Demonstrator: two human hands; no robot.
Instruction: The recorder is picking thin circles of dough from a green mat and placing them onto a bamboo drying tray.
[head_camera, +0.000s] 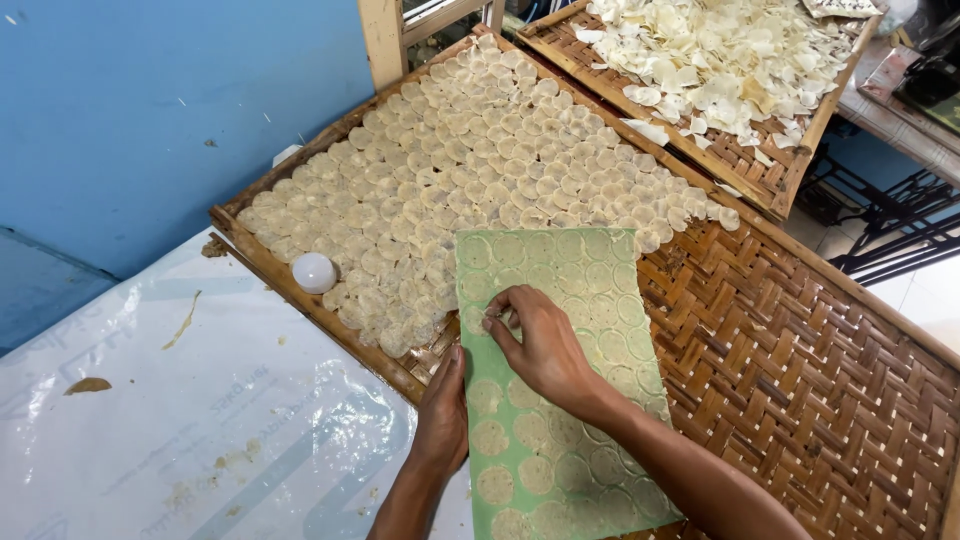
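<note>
A green sheet (590, 300) covered with thin round pale discs lies across a woven bamboo tray (800, 360). My left hand (443, 415) presses flat on the sheet's left edge, steadying it. My right hand (540, 345) rests on the sheet near its upper left, fingertips pinching at one pale disc (497, 322). Many similar discs (480, 170) lie spread in overlapping rows over the tray's far left half, just beyond the sheet.
A small white round lid (314, 272) sits on the tray's near rim. A second bamboo tray (760, 170) with curled dried chips stands at the back right. A white plastic-covered table (180, 420) is at the left, a blue wall (150, 110) behind it.
</note>
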